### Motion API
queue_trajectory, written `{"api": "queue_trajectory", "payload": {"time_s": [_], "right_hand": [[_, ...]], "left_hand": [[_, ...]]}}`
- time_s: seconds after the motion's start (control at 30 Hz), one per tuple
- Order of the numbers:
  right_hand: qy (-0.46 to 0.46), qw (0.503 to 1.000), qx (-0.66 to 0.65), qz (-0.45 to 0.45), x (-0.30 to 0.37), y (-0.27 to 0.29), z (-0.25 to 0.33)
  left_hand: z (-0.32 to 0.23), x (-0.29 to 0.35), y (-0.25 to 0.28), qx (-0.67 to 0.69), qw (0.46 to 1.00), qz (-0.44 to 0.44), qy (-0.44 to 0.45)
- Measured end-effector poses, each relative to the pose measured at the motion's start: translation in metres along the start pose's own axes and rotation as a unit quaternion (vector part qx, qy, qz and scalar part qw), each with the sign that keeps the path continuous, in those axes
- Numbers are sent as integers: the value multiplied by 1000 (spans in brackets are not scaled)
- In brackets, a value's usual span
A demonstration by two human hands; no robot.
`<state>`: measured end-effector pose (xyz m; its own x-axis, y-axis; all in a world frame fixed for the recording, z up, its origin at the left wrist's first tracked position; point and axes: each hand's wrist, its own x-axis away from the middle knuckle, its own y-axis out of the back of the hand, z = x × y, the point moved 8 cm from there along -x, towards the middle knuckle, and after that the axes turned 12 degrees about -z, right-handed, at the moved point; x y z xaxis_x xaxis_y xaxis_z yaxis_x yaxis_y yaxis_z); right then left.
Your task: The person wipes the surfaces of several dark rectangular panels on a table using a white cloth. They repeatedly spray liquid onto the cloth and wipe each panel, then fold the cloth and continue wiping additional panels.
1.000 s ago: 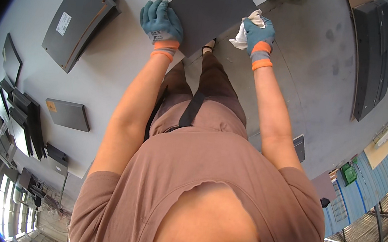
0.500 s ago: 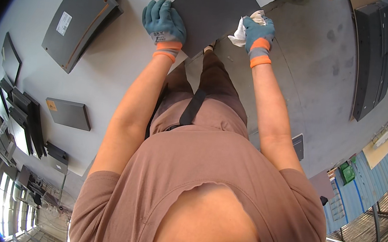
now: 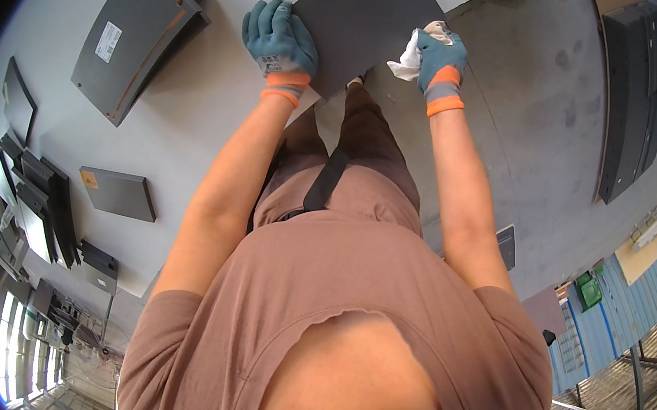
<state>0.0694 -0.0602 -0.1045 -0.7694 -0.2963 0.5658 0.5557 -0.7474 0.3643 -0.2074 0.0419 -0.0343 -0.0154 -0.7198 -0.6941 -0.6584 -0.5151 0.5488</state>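
Note:
A flat dark grey panel lies in front of me, one corner pointing toward my body. My left hand, in a teal glove with an orange cuff, rests at the panel's left edge with its fingers stretched out; its thumb is hard to make out. At the right edge of the panel, my right hand wears a matching glove. Its fingers are closed round a crumpled white cloth, part of which hangs out on the panel side.
A stack of curved grey panels lies on the pale table at left, with a smaller grey panel nearer me. More dark panels lean farther left. At far right stands another panel stack, beyond the concrete floor.
Both hands have shifted very slightly, the right one a little downward and to the right with the cloth. The panel stays almost in the same place.

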Motion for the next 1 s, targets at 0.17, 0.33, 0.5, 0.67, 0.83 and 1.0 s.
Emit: {"api": "queue_trajectory", "payload": {"time_s": [0.17, 0.33, 0.5, 0.67, 0.83, 1.0], "right_hand": [[24, 996, -83, -13, -7, 11, 7], [547, 830, 95, -54, 39, 26, 72], [708, 639, 244, 177, 140, -52, 18], [670, 703, 231, 64, 25, -26, 69], [681, 704, 200, -25, -23, 21, 131], [722, 642, 228, 124, 100, -16, 64]], "left_hand": [[0, 1, 0, -4, 1000, 0, -2], [-1, 4, 1, -12, 1000, -8, 0], [1, 5, 0, -3, 1000, -11, -6], [5, 9, 2, -18, 1000, 8, 1], [2, 1, -3, -12, 1000, -20, -1], [3, 5, 2, -19, 1000, -20, 8]]}}
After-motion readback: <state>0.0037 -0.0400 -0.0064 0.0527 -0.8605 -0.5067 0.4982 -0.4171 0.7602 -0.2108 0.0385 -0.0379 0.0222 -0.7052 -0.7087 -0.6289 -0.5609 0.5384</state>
